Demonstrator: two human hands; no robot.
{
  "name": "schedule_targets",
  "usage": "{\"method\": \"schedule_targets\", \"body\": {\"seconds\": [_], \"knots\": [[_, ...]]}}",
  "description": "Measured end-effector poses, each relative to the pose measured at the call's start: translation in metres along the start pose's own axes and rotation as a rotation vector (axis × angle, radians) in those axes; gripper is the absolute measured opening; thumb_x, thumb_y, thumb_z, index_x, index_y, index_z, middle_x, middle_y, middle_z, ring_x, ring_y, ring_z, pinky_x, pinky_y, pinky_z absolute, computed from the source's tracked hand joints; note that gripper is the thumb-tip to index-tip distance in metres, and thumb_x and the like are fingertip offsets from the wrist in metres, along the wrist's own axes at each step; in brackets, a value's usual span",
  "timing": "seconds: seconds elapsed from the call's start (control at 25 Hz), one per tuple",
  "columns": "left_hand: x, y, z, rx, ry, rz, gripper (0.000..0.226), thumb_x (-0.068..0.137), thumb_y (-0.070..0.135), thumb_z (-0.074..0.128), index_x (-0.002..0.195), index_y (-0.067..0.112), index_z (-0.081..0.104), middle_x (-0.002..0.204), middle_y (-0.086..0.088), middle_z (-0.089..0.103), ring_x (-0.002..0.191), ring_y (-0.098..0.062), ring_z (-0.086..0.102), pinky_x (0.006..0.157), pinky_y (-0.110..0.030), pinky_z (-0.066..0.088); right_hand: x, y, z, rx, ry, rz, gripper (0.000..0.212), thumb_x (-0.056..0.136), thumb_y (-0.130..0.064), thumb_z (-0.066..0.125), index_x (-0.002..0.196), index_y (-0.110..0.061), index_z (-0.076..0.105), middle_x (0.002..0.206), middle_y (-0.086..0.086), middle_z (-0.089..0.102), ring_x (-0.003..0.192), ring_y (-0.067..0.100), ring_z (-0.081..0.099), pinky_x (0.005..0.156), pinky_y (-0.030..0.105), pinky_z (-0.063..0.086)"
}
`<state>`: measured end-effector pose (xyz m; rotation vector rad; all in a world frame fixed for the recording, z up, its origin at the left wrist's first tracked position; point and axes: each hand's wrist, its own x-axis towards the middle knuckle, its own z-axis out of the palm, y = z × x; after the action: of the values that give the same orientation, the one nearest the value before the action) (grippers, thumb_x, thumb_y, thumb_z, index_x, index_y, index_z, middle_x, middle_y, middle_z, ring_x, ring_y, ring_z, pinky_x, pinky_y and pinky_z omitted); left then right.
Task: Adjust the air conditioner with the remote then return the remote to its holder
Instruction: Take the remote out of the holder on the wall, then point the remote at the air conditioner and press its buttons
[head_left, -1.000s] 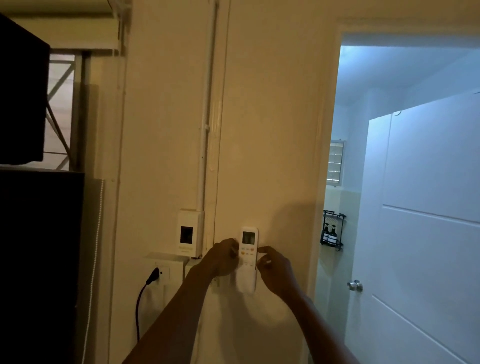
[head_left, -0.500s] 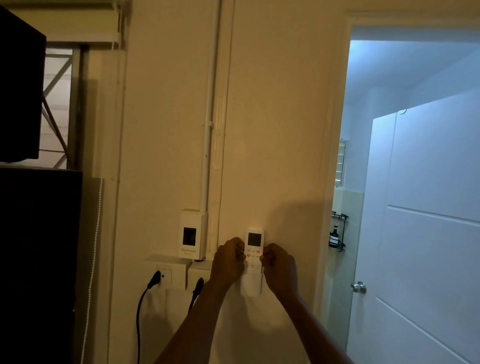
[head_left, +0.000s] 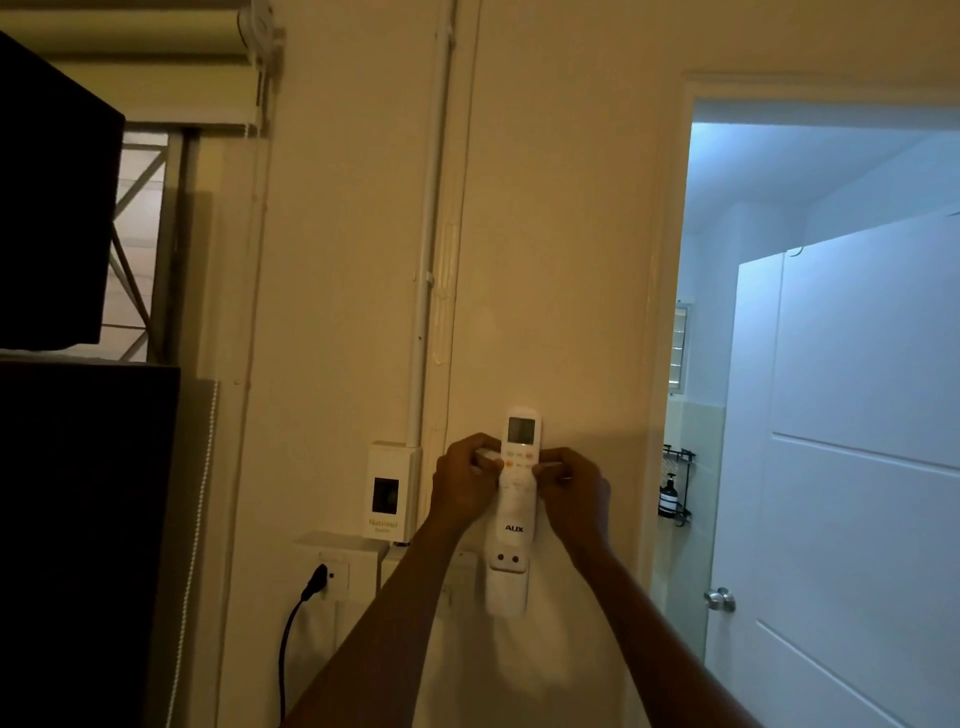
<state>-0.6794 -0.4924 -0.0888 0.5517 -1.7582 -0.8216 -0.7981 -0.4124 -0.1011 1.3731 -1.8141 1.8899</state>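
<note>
A white AUX remote (head_left: 518, 512) stands upright against the cream wall, its small screen at the top and orange buttons below it. Its lower end sits in a white wall holder (head_left: 506, 587). My left hand (head_left: 465, 483) grips the remote's left edge at button height. My right hand (head_left: 574, 488) grips the right edge opposite, fingers curled. Both forearms reach up from the bottom of the view. No air conditioner is in view.
A white breaker box (head_left: 389, 491) hangs left of the remote, above wall sockets with a black plug (head_left: 316, 582) and cord. Dark furniture (head_left: 78, 467) fills the left. At right an open doorway shows a white door (head_left: 857, 467) with a knob (head_left: 719, 600).
Both hands closed in from the remote's sides and now clasp it. The view has moved closer to the wall; the holder's front shows below the remote.
</note>
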Motion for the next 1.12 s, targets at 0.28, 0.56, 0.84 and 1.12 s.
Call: {"method": "schedule_targets", "body": {"seconds": [0.28, 0.56, 0.84, 1.12], "knots": [[-0.02, 0.038, -0.035, -0.188, -0.002, -0.034, 0.031, 0.089, 0.01, 0.061, 0.119, 0.011, 0.066, 0.117, -0.014, 0.069, 0.103, -0.029, 0.067, 0.076, -0.046, 0.061, -0.006, -0.043, -0.01, 0.134, -0.065, -0.028, 0.018, 0.086, -0.016, 0.065, 0.102, -0.017, 0.072, 0.099, 0.005, 0.076, 0.085, 0.019, 0.073, 0.073, 0.046, 0.062], [-0.066, 0.097, -0.084, -0.146, 0.019, -0.051, 0.033, 0.09, 0.008, 0.059, 0.123, 0.011, 0.063, 0.104, -0.018, 0.07, 0.09, -0.032, 0.071, 0.074, -0.042, 0.062, -0.039, -0.106, -0.03, 0.279, -0.123, 0.022, 0.028, 0.087, -0.013, 0.065, 0.114, -0.012, 0.07, 0.105, 0.008, 0.075, 0.086, 0.019, 0.073, 0.065, 0.032, 0.062], [-0.135, 0.169, -0.128, -0.141, 0.011, -0.109, 0.031, 0.089, 0.009, 0.06, 0.12, 0.009, 0.064, 0.102, -0.023, 0.073, 0.087, -0.03, 0.073, 0.074, -0.042, 0.062, -0.096, -0.175, -0.069, 0.364, -0.184, 0.025, 0.028, 0.087, -0.012, 0.064, 0.114, -0.015, 0.07, 0.111, 0.007, 0.074, 0.093, 0.019, 0.071, 0.067, 0.03, 0.061], [-0.195, 0.226, -0.195, -0.065, 0.053, -0.064, 0.029, 0.088, 0.01, 0.063, 0.115, 0.019, 0.067, 0.083, -0.001, 0.076, 0.069, -0.011, 0.075, 0.05, -0.019, 0.056, -0.155, -0.256, -0.086, 0.455, -0.223, 0.034, 0.03, 0.087, -0.014, 0.065, 0.117, -0.015, 0.069, 0.114, 0.005, 0.073, 0.093, 0.019, 0.073, 0.072, 0.035, 0.062]]}}
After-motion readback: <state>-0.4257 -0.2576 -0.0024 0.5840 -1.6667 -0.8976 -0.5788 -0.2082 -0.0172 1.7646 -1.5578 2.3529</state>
